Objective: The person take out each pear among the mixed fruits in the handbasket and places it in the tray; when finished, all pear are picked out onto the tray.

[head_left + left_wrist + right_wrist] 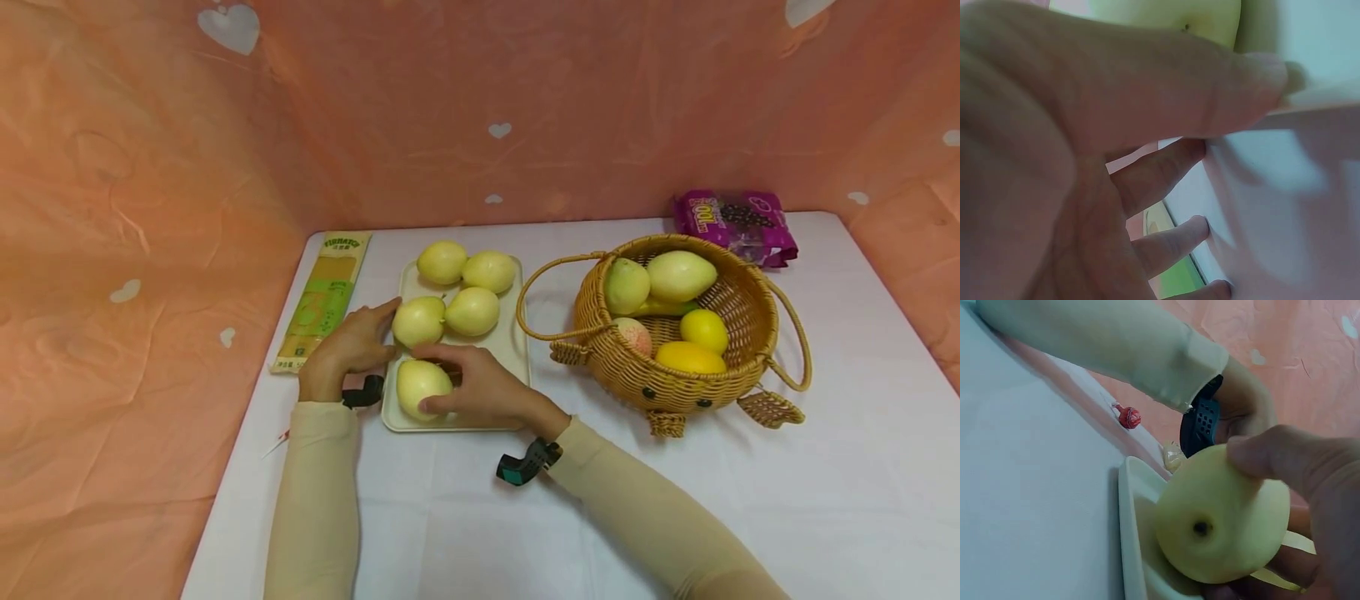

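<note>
My right hand (480, 387) grips a yellow pear (422, 390) at the near end of a cream tray (457, 427). In the right wrist view the thumb lies on top of this pear (1219, 519) and the fingers reach round its far side. My left hand (352, 343) rests at the tray's left edge. The left wrist view shows its thumb (1210, 94) across the rim beside a pear, while the other fingers are spread with their tips at the white tabletop. Several more pears (472, 311) sit in the tray's middle and far end.
Right of the tray stands a wicker basket (622, 375) with looped handles, holding assorted fruit. A purple packet (738, 225) lies behind it. Left of the tray is a flat green and yellow package (322, 300). A red-wrapped lollipop (1129, 417) lies near the table's left edge.
</note>
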Tool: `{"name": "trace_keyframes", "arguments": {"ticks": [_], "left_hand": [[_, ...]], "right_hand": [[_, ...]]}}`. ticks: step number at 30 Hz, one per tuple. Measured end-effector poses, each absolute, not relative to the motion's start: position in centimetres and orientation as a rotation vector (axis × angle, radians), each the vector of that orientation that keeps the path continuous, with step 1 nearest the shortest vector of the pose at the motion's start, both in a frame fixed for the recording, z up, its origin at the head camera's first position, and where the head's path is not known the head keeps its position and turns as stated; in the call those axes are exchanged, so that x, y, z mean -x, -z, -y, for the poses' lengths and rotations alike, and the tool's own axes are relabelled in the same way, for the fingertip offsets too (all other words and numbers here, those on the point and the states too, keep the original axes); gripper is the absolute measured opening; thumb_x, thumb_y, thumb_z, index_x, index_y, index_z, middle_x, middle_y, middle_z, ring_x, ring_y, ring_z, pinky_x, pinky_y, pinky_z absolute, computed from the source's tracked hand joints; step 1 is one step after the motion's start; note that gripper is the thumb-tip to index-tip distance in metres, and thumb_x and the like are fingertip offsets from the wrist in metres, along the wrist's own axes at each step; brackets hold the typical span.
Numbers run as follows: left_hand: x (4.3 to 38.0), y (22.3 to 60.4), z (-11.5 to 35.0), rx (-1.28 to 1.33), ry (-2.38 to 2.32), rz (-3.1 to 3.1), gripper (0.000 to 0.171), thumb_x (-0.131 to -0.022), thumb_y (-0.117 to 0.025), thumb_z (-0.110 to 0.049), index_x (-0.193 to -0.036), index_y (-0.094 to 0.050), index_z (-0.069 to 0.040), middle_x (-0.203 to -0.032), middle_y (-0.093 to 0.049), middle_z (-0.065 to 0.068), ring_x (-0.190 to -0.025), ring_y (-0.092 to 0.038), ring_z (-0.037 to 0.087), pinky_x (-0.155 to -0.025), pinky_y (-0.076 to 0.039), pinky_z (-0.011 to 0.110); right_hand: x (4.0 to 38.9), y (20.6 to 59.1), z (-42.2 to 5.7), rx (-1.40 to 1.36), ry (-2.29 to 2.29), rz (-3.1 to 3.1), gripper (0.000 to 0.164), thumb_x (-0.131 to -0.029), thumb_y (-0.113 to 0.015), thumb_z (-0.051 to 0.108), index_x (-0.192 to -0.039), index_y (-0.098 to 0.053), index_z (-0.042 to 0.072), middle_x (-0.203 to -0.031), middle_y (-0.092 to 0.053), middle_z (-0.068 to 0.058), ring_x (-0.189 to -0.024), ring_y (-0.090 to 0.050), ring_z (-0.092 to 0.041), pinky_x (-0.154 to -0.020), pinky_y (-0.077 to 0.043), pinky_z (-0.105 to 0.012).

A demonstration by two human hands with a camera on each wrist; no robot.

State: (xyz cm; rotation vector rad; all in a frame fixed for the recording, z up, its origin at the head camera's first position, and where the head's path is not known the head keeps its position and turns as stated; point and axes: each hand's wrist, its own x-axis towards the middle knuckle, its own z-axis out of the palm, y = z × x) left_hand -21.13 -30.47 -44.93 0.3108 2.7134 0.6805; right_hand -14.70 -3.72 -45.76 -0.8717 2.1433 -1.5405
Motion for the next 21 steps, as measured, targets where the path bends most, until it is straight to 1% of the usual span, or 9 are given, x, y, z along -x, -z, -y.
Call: {"name": "trace_keyframes", "arguments": {"ticks": [4, 7, 11, 15, 18, 21], "left_hand": [[21.0, 44.6, 30.2, -0.311, -0.670, -2.717, 0.090, -0.091, -0.078, -0.021, -0.172, -0.038, -0.014, -0.163, -0.055, 0.024, -0.160, -0.032, 0.056, -0.128, -0.029, 0.072], [20.7, 44.3, 30.1, -0.306, -0.678, -2.718, 0.090, -0.091, -0.078, -0.020, -0.172, -0.038, -0.013, -0.162, -0.056, 0.023, -0.160, -0.033, 0.056, -0.128, -0.029, 0.071], [20.5, 43.6, 29.8, -0.337, -0.669, -2.723, 0.090, -0.091, -0.079, -0.020, -0.171, -0.038, -0.011, -0.161, -0.056, 0.025, -0.158, -0.034, 0.059, -0.126, -0.031, 0.074], [20.0, 42.5, 29.3, -0.349, -0.660, -2.709, 0.090, -0.093, -0.080, -0.022, -0.172, -0.037, -0.011, -0.162, -0.055, 0.027, -0.158, -0.033, 0.060, -0.125, -0.031, 0.075], [20.1, 42.9, 29.5, -0.330, -0.665, -2.706, 0.090, -0.093, -0.079, -0.022, -0.172, -0.037, -0.012, -0.162, -0.055, 0.025, -0.159, -0.032, 0.058, -0.128, -0.030, 0.073], [20.9, 44.6, 30.2, -0.336, -0.653, -2.720, 0.091, -0.093, -0.079, -0.023, -0.173, -0.036, -0.014, -0.162, -0.056, 0.023, -0.159, -0.033, 0.057, -0.128, -0.030, 0.072]], "right_hand": [[14.6, 45.4, 3.7, 0.885, 1.486, -2.239, 0.070, -0.091, -0.091, 0.025, -0.154, -0.063, 0.013, -0.146, -0.070, 0.001, -0.123, -0.067, -0.013, -0.106, -0.055, -0.031], [14.5, 45.2, 3.6, 0.893, 1.491, -2.303, 0.069, -0.090, -0.091, 0.022, -0.152, -0.064, 0.012, -0.144, -0.071, -0.003, -0.123, -0.068, -0.017, -0.106, -0.058, -0.034], [14.4, 45.1, 3.6, 0.949, 1.494, -2.376, 0.066, -0.089, -0.092, 0.019, -0.148, -0.066, 0.008, -0.141, -0.072, -0.006, -0.123, -0.070, -0.019, -0.107, -0.059, -0.036], [14.2, 44.9, 3.6, 1.044, 1.481, -2.445, 0.058, -0.088, -0.092, 0.018, -0.140, -0.070, 0.006, -0.136, -0.074, -0.007, -0.120, -0.069, -0.019, -0.106, -0.059, -0.037], [14.1, 44.7, 3.8, 1.149, 1.385, -2.525, 0.054, -0.088, -0.092, 0.019, -0.136, -0.072, 0.006, -0.134, -0.074, -0.006, -0.123, -0.068, -0.020, -0.108, -0.056, -0.038], [14.0, 44.5, 4.1, 1.228, 1.245, -2.608, 0.057, -0.086, -0.092, 0.021, -0.137, -0.071, 0.007, -0.136, -0.073, -0.007, -0.128, -0.067, -0.022, -0.113, -0.054, -0.038]]}}
